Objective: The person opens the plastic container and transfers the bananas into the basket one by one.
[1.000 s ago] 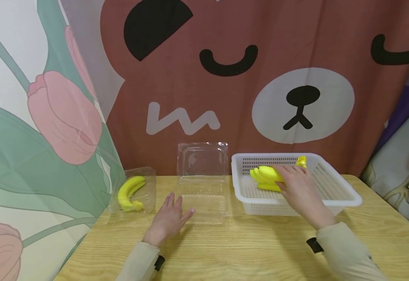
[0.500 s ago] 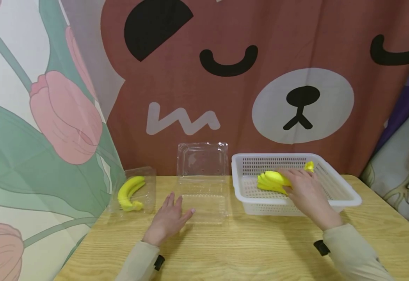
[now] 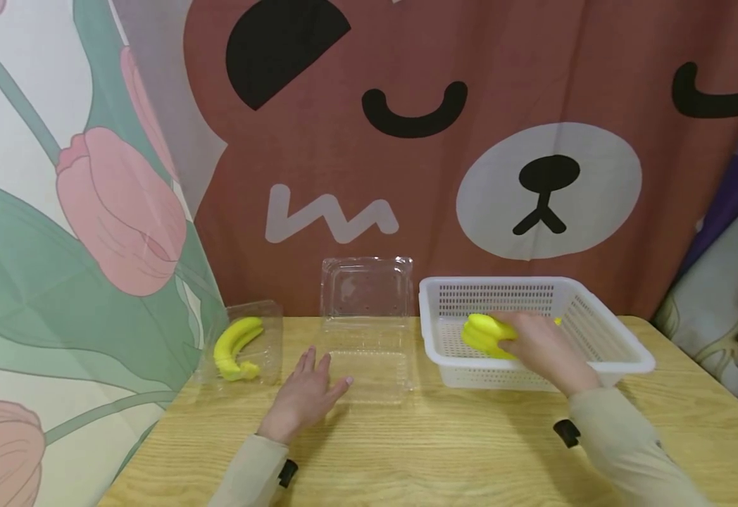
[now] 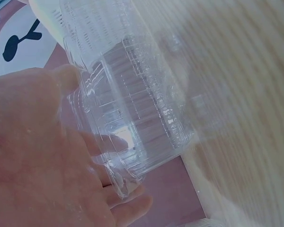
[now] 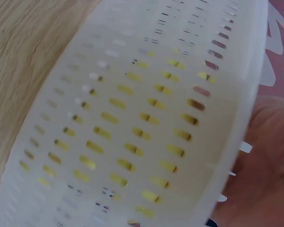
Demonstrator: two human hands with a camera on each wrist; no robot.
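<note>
In the head view my right hand [image 3: 543, 348] reaches over the near rim of the white plastic basket [image 3: 429, 338] and grips a bunch of yellow bananas [image 3: 484, 334]. A small yellow tip shows behind the hand; the palm hides the middle of the bunch. Through the slots of the basket wall [image 5: 217, 142], the right wrist view shows yellow, while the fingers are hidden. My left hand [image 3: 307, 398] lies with fingers spread at the near left edge of a clear clamshell box [image 3: 369, 362], its lid raised. The left wrist view shows those fingers [image 4: 130, 210] along the clear plastic.
Left of my left hand, another clear box [image 3: 272, 338] holds yellow bananas [image 3: 232, 345]. All of this stands on a wooden table [image 3: 407, 451]. A curtain with a bear print [image 3: 420, 197] hangs right behind the boxes and basket.
The bunch first shifted right and down in the basket, then slightly left, and its stem end sank behind my right hand. My left hand and both clear boxes have stayed put.
</note>
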